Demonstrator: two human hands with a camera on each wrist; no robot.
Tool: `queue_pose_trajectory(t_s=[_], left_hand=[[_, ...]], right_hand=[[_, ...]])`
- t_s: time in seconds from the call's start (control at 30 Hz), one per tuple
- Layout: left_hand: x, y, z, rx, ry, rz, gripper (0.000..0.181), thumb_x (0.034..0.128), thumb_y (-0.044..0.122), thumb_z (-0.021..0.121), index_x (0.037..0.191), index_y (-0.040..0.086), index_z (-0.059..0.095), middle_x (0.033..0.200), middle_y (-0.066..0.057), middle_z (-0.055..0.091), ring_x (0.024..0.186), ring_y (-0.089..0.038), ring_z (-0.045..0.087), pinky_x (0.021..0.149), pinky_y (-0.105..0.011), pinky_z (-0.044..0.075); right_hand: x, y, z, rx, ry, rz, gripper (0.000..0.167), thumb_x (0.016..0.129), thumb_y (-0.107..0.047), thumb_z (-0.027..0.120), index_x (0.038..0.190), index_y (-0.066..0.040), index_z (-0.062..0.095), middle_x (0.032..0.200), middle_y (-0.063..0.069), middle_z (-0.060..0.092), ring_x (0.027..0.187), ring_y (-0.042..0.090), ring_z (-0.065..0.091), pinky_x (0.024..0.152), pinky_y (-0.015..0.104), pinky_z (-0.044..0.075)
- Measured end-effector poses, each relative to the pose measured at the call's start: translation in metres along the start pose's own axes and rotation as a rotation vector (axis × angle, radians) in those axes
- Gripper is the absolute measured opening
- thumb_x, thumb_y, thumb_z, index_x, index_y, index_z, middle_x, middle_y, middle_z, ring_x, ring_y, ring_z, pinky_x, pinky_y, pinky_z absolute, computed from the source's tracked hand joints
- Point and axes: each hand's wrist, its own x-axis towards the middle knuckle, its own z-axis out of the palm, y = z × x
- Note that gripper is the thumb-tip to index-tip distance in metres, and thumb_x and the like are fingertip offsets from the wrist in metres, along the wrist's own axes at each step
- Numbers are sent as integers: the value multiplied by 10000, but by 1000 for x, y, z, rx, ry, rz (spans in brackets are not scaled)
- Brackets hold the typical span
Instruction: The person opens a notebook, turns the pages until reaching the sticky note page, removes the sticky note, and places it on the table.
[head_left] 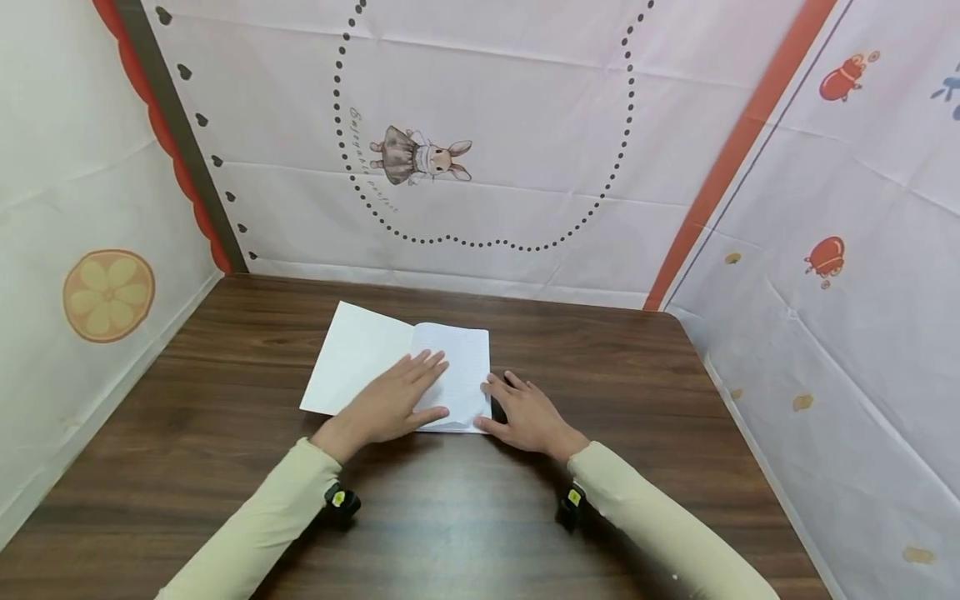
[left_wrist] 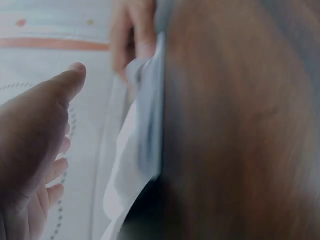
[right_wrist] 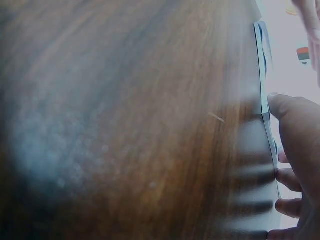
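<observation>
An open notebook (head_left: 461, 354) lies on the brown table, its white cover or left leaf (head_left: 352, 350) spread to the left and faintly lined pages on the right. My left hand (head_left: 390, 404) is over the inner part of the right page, fingers straight and thumb spread. In the left wrist view a gap shows between the left hand (left_wrist: 30, 135) and the notebook (left_wrist: 150, 115). At the notebook's right edge is my right hand (head_left: 525, 412), thumb on the lower right corner and fingers extended along the side. The right wrist view shows the right thumb (right_wrist: 282, 105) touching the notebook's edge (right_wrist: 262, 65).
The dark wood-grain table (head_left: 600, 358) extends around the notebook. Printed white cloth (head_left: 525, 150) hangs at the back, with more cloth along the left and right sides. A small black device with a yellow mark (head_left: 342, 502) is worn at the left wrist, another (head_left: 572, 504) at the right.
</observation>
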Motion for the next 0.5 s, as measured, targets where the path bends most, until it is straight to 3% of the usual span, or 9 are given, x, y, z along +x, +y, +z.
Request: queue_pose_trajectory(t_s=[0.23,0.5], left_hand=[[10,19,20,27,-61,61,798,1013,562,545,1565,9,381,1638,-144,345,1529,-348,285,1240,-521,233],[14,22,32,37,-37,112,724,1006,501,598,1518,6,467,1605,-153,405,1505,-366,333,1225,-525,270]], right_hand=[[2,-2,-2,-23,7,-6,728,1001,-651,487,1531,-152,485,1614,67,412,1512,358,324,1155,611,354],[-1,-2,-2,-20,1,-2,717,1009,-648,473,1531,-157,481,1615,65,409,1516,358,313,1154,611,354]])
